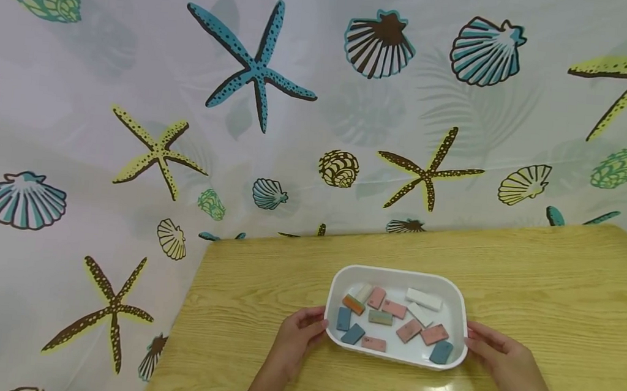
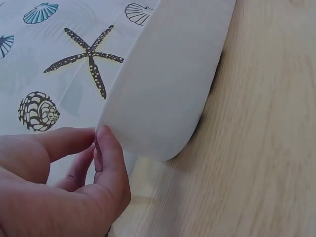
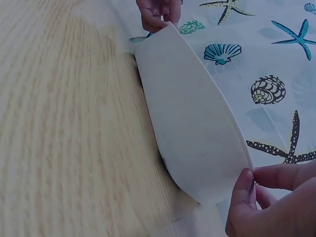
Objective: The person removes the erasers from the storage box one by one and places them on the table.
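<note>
Shell-and-starfish cloth (image 1: 300,151) behind wooden table (image 1: 549,288). Left hand (image 1: 295,338), bottom centre of head view: thumb and fingers closed in pinch on rim of white tray (image 1: 395,277). Right hand (image 1: 506,358), lower right: same pinch, opposite end. Tray between them, lower half, right of centre. Inside, loosely scattered: pink, blue, white, greenish, orange blocks (image 1: 380,317), some touching.

Blocks (image 1: 395,309) in tray (image 1: 390,277), fingers (image 1: 314,329) at both ends, cloth (image 1: 294,157) behind table (image 1: 257,277)
</note>
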A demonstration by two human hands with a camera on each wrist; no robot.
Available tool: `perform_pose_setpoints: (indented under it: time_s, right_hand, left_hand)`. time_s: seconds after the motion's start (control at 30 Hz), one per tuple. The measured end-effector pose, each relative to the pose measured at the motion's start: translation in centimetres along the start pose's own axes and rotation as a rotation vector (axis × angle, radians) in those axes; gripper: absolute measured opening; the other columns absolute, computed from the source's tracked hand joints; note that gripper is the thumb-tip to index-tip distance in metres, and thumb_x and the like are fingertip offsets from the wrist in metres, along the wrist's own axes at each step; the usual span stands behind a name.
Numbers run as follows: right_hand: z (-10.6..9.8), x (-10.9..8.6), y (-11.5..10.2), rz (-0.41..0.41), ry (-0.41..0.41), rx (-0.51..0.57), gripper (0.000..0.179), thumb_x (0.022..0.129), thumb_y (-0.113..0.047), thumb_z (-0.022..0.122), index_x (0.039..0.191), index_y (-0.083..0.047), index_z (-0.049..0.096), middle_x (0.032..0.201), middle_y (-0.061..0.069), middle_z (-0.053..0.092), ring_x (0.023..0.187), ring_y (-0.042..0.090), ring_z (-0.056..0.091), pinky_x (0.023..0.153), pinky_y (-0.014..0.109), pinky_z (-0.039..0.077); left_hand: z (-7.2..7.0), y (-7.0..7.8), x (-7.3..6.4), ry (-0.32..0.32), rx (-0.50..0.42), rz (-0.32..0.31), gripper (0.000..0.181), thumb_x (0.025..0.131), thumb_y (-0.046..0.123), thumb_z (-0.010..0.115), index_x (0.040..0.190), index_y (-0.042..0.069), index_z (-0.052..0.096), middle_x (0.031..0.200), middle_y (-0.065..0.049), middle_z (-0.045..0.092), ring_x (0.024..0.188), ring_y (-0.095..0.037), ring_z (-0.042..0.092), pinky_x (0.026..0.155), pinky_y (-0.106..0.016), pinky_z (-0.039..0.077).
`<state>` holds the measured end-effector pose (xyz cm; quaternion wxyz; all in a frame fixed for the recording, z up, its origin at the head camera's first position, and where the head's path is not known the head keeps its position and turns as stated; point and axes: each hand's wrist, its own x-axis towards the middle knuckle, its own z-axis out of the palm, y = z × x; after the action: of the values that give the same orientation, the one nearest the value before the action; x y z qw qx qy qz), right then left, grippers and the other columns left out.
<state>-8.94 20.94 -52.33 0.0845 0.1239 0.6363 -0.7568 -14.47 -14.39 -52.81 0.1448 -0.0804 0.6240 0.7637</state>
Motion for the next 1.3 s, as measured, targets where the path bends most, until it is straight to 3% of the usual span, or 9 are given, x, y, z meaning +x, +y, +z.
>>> perform_pose_setpoints:
  time_s: [0.13, 0.23, 0.43, 0.67, 0.83, 0.93, 1.13, 1.3]
  right_hand:
    - [-0.1, 0.7, -0.3, 0.019, 0.007, 0.053, 0.041, 0.086, -0.018, 0.067, 0.122, 0.001, 0.059, 0.102, -0.017, 0.063, 0.095, -0.001, 0.059, 0.082, 0.021, 0.048]
    - [-0.4, 1.3, -0.6, 0.018, 0.008, 0.049, 0.037, 0.086, -0.019, 0.067, 0.118, -0.002, 0.062, 0.100, -0.017, 0.064, 0.093, 0.000, 0.060, 0.082, 0.021, 0.048]
    - [-0.7, 3.0, -0.9, -0.036, -0.002, -0.117, 0.055, 0.089, -0.025, 0.063, 0.129, 0.010, 0.047, 0.106, -0.014, 0.062, 0.093, -0.001, 0.059, 0.081, 0.021, 0.049]
    - [-0.8, 4.4, -1.8, -0.051, 0.008, -0.299, 0.057, 0.094, -0.031, 0.055, 0.134, 0.007, 0.042, 0.131, 0.013, 0.050, 0.094, -0.007, 0.054, 0.082, 0.021, 0.048]
    - [-0.5, 5.1, -2.4, -0.083, 0.024, -0.392, 0.054, 0.096, -0.031, 0.051, 0.134, 0.006, 0.044, 0.134, 0.024, 0.044, 0.092, -0.007, 0.053, 0.081, 0.022, 0.049]
    - [-0.2, 5.4, -2.7, -0.116, 0.056, -0.462, 0.050, 0.097, -0.028, 0.049, 0.132, 0.006, 0.046, 0.130, 0.025, 0.047, 0.093, -0.001, 0.055, 0.078, 0.023, 0.050]
    - [0.4, 6.2, -3.1, -0.189, 0.116, -0.578, 0.044, 0.098, -0.022, 0.046, 0.129, 0.010, 0.047, 0.125, 0.028, 0.050, 0.107, 0.030, 0.052, 0.073, 0.020, 0.051]
    - [0.5, 7.0, -3.6, -0.227, 0.134, -0.630, 0.042, 0.098, -0.020, 0.045, 0.127, 0.010, 0.049, 0.122, 0.029, 0.051, 0.108, 0.034, 0.051, 0.069, 0.014, 0.048]
  left_hand:
    - [0.1, -0.1, 0.4, -0.002, -0.037, -0.014, 0.036, 0.086, 0.002, 0.062, 0.119, -0.008, 0.053, 0.106, -0.017, 0.056, 0.089, -0.020, 0.059, 0.079, -0.029, 0.051]
    - [0.2, -0.2, 0.8, -0.008, -0.052, -0.037, 0.036, 0.087, 0.003, 0.062, 0.121, -0.005, 0.052, 0.106, -0.019, 0.057, 0.089, -0.021, 0.061, 0.078, -0.030, 0.052]
    - [0.5, -0.3, 1.0, -0.013, -0.084, -0.072, 0.044, 0.088, 0.003, 0.060, 0.130, 0.005, 0.050, 0.109, -0.020, 0.057, 0.088, -0.021, 0.062, 0.077, -0.030, 0.052]
    - [1.0, -0.3, 1.7, -0.002, -0.090, -0.044, 0.045, 0.088, 0.005, 0.061, 0.132, 0.007, 0.051, 0.111, -0.022, 0.055, 0.091, -0.023, 0.061, 0.078, -0.030, 0.052]
    - [1.3, -0.1, 2.4, 0.011, -0.077, -0.026, 0.043, 0.089, 0.006, 0.059, 0.132, 0.007, 0.051, 0.111, -0.022, 0.055, 0.092, -0.023, 0.060, 0.079, -0.029, 0.051]
    - [1.6, 0.1, 2.9, 0.005, -0.063, -0.004, 0.043, 0.090, 0.005, 0.058, 0.133, 0.006, 0.049, 0.112, -0.024, 0.054, 0.092, -0.023, 0.060, 0.079, -0.029, 0.051]
    - [2.3, 0.3, 4.3, 0.009, -0.051, 0.033, 0.042, 0.091, 0.004, 0.056, 0.133, 0.004, 0.049, 0.113, -0.026, 0.051, 0.089, -0.022, 0.058, 0.077, -0.028, 0.051]
    - [2.7, 0.7, 5.0, 0.019, -0.048, 0.064, 0.042, 0.092, 0.002, 0.054, 0.133, 0.002, 0.048, 0.112, -0.026, 0.050, 0.090, -0.023, 0.057, 0.075, -0.026, 0.051]
